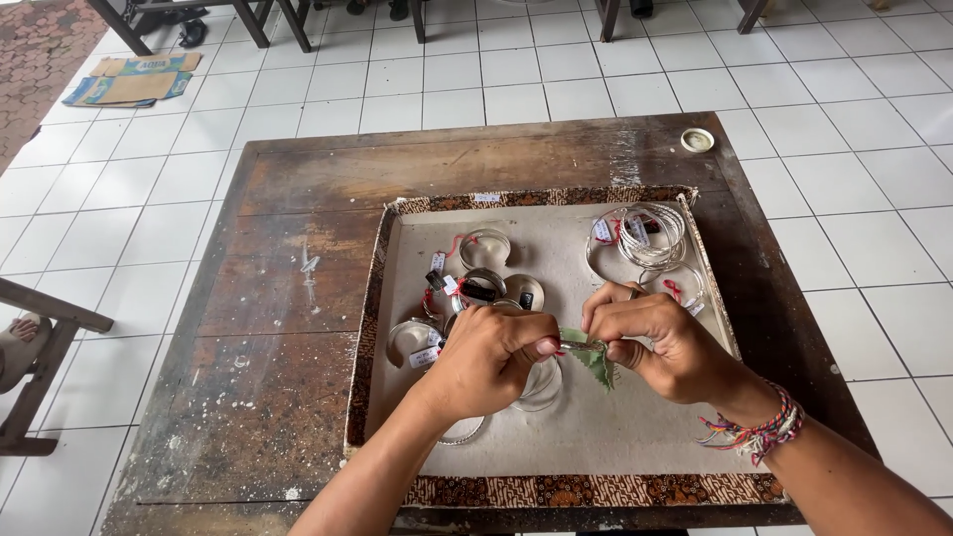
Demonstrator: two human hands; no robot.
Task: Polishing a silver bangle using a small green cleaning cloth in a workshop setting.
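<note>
Hidden or unclear first. Left edge: a wooden bench (45,342) is cut off by the frame, with a foot (18,333) beside it, only partly seen. Cardboard (129,81) lies flattened on the floor, upper left. Top edge: dark furniture legs (263,22) are cropped; what they belong to cannot be told.

Tray (377,298), patterned rim, pale lining, sits on the table (278,328). Left half of the tray: several silver bangles (486,248) with small white tags and red threads; exact count unclear, as some lie under the hands.

Left hand (486,362): fingers closed together, thumb and forefinger pinching the green cloth (594,359) at its left end. A bangle partly shows below this hand; whether the hand also grips it cannot be told.

The green cloth is small, crumpled, held between both hands above the tray's centre; what it wraps, if anything, is hidden.

Right hand (660,342): fingers curled shut on the cloth's right side. A woven bracelet (759,432) sits on that wrist.

Upper right of the tray: a stack of thin bangles (645,236). A small round lid (697,140) is at the table's far right corner.

Surface: dark, worn wood, pale paint specks and scratches. Room: white tile floor (844,179); brick paving at top left.
</note>
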